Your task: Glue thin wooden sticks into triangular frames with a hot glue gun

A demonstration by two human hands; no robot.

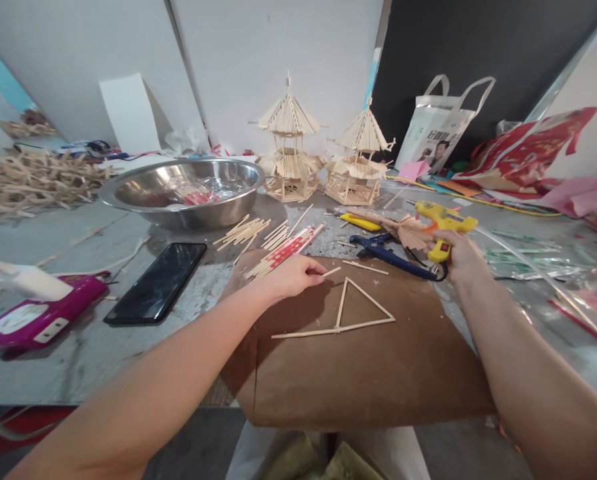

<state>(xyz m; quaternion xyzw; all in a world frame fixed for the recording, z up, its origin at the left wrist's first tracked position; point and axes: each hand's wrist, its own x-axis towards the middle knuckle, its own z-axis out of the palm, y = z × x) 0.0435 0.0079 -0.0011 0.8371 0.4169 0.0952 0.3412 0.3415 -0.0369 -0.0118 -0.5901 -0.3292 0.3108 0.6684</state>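
Note:
Between the fingertips of my left hand (301, 275) is a thin wooden stick (332, 272), held just above the brown paper (378, 380). On that paper lies a triangle of sticks (366, 327), its base running out to the left. One loose stick (366, 267) rests behind it. My right hand (458, 253) is wrapped around the grip of a yellow glue gun (441, 223), whose nozzle points left and away. A clear glue stick (523, 257) trails out of its rear. Beside my left hand is a bundle of sticks in red printed wrappers (288, 251).
Two wooden stick pagodas (288, 157) stand at the back, near a steel basin (178, 217) holding plastic wrappers. A phone (156, 283) and a purple power strip (43, 313) lie left. Blue cutters (393, 257) and a yellow utility knife (361, 221) lie near the glue gun.

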